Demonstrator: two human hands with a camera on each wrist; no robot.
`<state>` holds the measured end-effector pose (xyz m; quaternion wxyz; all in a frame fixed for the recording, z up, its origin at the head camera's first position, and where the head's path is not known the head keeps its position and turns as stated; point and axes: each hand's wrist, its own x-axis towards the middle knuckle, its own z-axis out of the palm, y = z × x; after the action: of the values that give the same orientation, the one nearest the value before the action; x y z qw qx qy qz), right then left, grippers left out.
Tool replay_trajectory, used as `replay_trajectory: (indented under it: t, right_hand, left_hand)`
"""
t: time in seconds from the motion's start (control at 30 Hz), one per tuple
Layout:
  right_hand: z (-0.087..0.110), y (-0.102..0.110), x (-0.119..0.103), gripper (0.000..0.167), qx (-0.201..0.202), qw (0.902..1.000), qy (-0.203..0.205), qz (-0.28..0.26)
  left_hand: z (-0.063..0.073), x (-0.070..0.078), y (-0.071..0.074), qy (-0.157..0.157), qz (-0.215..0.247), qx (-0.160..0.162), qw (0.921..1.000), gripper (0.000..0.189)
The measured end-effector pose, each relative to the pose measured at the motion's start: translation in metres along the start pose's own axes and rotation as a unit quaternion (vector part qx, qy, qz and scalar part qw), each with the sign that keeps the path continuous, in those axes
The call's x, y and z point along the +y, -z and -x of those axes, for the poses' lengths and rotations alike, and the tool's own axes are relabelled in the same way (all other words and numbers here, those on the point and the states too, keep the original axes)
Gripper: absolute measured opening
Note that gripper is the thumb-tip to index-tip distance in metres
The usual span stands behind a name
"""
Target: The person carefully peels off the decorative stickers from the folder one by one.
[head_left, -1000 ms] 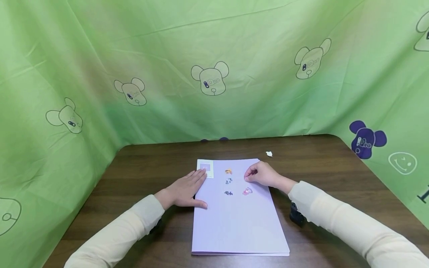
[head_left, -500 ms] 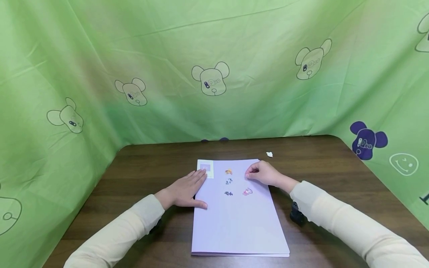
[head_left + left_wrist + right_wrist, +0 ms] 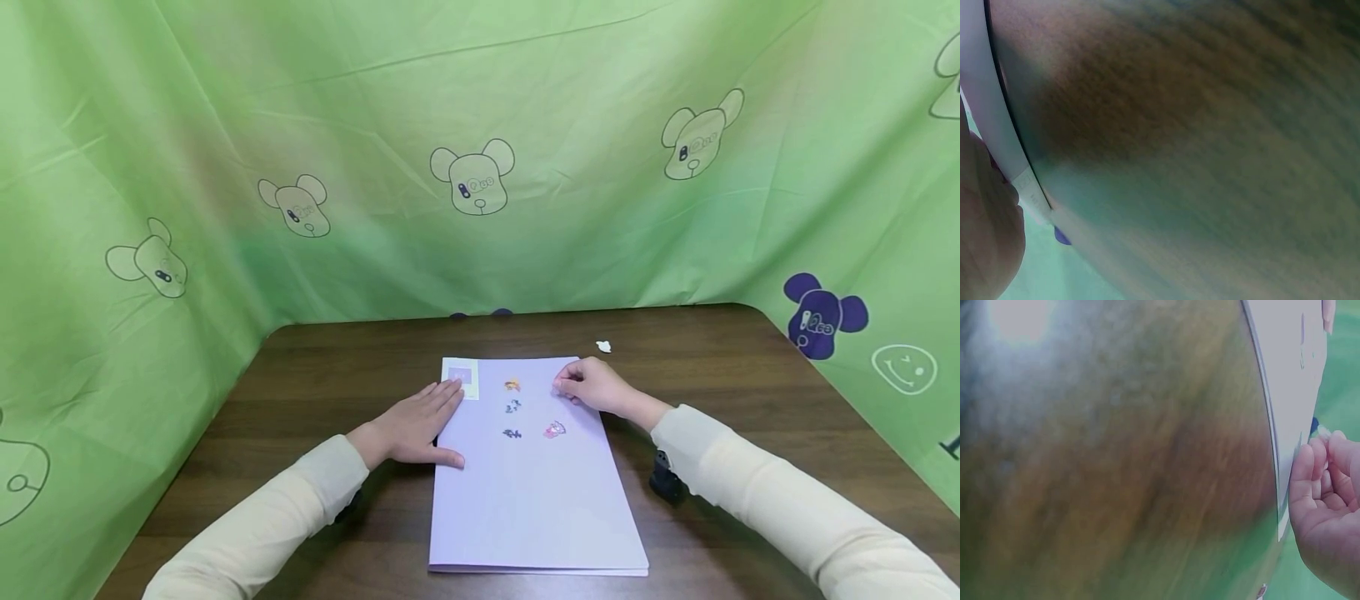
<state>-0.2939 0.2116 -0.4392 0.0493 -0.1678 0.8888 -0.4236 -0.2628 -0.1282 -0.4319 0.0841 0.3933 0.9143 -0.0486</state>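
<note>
A stack of pale lilac paper [image 3: 525, 508] lies on the table. My left hand [image 3: 412, 423] lies flat across its left edge, thumb spread, fingertips at a square pale label [image 3: 469, 373] in the upper left corner. Small cartoon stickers are on the sheet: an orange one [image 3: 512, 385], a blue-grey one [image 3: 513, 407], a dark one [image 3: 512, 433] and a pink one [image 3: 554, 429]. Over the upper right of the sheet, my right hand [image 3: 596, 387] pinches a small pale sticker [image 3: 1324, 432] between thumb and forefinger; its print is hidden.
The dark wooden table [image 3: 345, 350] extends around the paper. A small white scrap [image 3: 603, 347] lies beyond the sheet's far right corner. A green curtain [image 3: 360, 208] with bear drawings hangs behind and along the sides.
My right hand has shifted slightly to the right and away from the sheet's middle, still pinching. The left hand has stayed in place.
</note>
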Motion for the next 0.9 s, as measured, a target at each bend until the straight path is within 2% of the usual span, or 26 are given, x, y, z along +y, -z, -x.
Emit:
replay_trajectory:
  t: [0.17, 0.33, 0.63, 0.9]
  right_hand:
    - [0.001, 0.004, 0.004, 0.019, 0.01, 0.9994, 0.029, -0.014]
    - [-0.001, 0.009, 0.009, 0.019, 0.025, 0.9994, -0.008, -0.022]
    - [-0.001, 0.024, 0.02, 0.017, 0.058, 0.9959, -0.03, -0.062]
    - [0.004, 0.038, 0.027, 0.021, 0.06, 0.9917, -0.062, -0.096]
  left_hand:
    - [0.0, 0.0, 0.0, 0.0, 0.003, 0.0, 1.0, 0.111]
    - [0.0, 0.0, 0.001, -0.001, 0.004, 0.001, 1.0, 0.111]
    - [0.0, 0.001, 0.001, -0.003, 0.005, 0.004, 1.0, 0.111]
    - [-0.001, 0.001, -0.001, 0.002, 0.009, 0.001, 1.0, 0.112]
